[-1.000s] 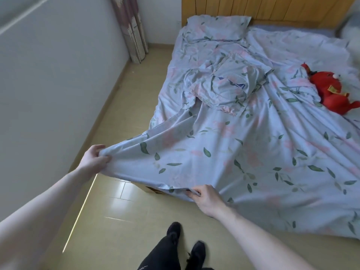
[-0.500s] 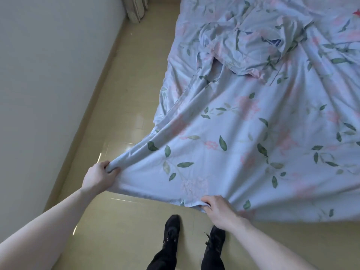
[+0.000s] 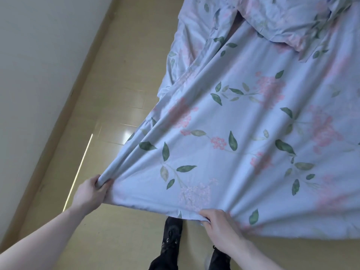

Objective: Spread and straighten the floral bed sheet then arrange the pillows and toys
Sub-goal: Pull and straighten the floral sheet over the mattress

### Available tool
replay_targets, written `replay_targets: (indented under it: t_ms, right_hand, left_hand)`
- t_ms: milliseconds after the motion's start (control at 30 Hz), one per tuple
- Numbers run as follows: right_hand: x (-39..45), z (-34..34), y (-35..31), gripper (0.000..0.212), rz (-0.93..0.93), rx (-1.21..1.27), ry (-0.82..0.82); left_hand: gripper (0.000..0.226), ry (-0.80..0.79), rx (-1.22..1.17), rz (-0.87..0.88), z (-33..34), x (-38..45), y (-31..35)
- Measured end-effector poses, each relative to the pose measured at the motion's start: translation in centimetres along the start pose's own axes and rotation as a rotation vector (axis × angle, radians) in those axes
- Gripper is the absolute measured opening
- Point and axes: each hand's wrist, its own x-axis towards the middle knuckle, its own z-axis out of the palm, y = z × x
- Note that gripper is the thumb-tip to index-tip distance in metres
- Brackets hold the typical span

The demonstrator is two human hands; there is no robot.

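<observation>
A: What does the left hand (image 3: 88, 193) hold?

B: Its fingers are curled tight round a bunched corner of the pale blue cotton bed sheet printed with pink blossoms and green leaves (image 3: 243, 145). The cloth gathers into narrow folds that fan out from the fist, up and to the right.

A: And the right hand (image 3: 220, 225)?

B: It grips the near hem of the same sheet, knuckles up, the fingertips tucked under the edge. Short creases radiate from the grip. Between the two hands the hem runs in a shallow sagging curve.

A: Where does the sheet lie?

B: It fills the right and upper part of the view, stretched from the hands toward the bed. The left border hangs above the glossy beige tiled floor (image 3: 116, 94). The part near the hands is fairly smooth; long diagonal folds run along the left side.

A: What sits at the top of the view?

B: A rumpled mound of matching floral fabric (image 3: 288, 22) rests on the sheet, cut by the upper border. Whether it is a pillow or more bedding cannot be told.

A: What else is shown?

B: A plain white wall (image 3: 39, 65) with a tan skirting board (image 3: 64, 112) stands at left. Two black lace-up shoes (image 3: 172, 233) stand on the floor just below the hem, the right one partly hidden behind the right forearm.
</observation>
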Motion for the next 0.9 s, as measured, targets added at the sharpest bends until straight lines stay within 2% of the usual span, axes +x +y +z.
replay_targets:
  t_ms: [100, 167, 200, 267, 333, 433, 500, 633, 733, 800, 900]
  right_hand:
    - [1.0, 1.8, 1.7, 0.015, -0.013, -0.001, -0.037]
    - [1.4, 2.9, 3.2, 0.016, 0.004, -0.045, -0.132]
    - [1.7, 3.3, 4.1, 0.016, 0.022, -0.061, -0.182]
    - [2.1, 3.7, 5.2, 0.037, 0.099, -0.057, -0.229]
    - [3.1, 2.8, 6.3, 0.048, 0.172, 0.014, -0.137]
    - [5.9, -1.3, 7.8, 0.043, 0.307, 0.247, 0.177]
    - [7.6, -5.0, 9.1, 0.048, 0.417, 0.375, 0.356]
    - [9.9, -10.5, 12.3, 0.054, 0.649, 0.469, 0.586]
    - [10.6, -11.7, 13.1, 0.056, 0.816, 0.559, 0.643]
    - [10.8, -11.7, 14.1, 0.055, 0.876, 0.590, 0.607]
    - [11.0, -11.0, 14.8, 0.025, 0.823, 0.456, 0.513]
  left_hand:
    - [0.032, -0.079, 0.039, -0.075, 2.0, 1.3, -0.3]
    - [0.028, -0.196, 0.158, -0.174, 3.1, 2.2, 0.1]
    - [0.032, -0.253, 0.241, -0.216, 3.6, 2.6, 0.6]
    - [0.057, -0.319, 0.393, -0.222, 3.8, 3.0, 2.1]
    - [0.064, -0.255, 0.412, -0.112, 3.9, 3.3, 5.3]
    - [0.054, -0.111, 0.264, 0.113, 3.7, 3.8, 12.3]
    - [0.048, -0.057, 0.183, 0.246, 3.6, 4.0, 17.3]
    - [0.046, -0.052, 0.170, 0.309, 5.0, 4.6, 24.2]
    - [0.040, -0.063, 0.285, 0.330, 6.5, 5.0, 25.5]
    - [0.031, -0.028, 0.358, 0.404, 7.9, 5.5, 25.8]
    - [0.011, -0.004, 0.489, 0.488, 9.3, 6.0, 25.6]
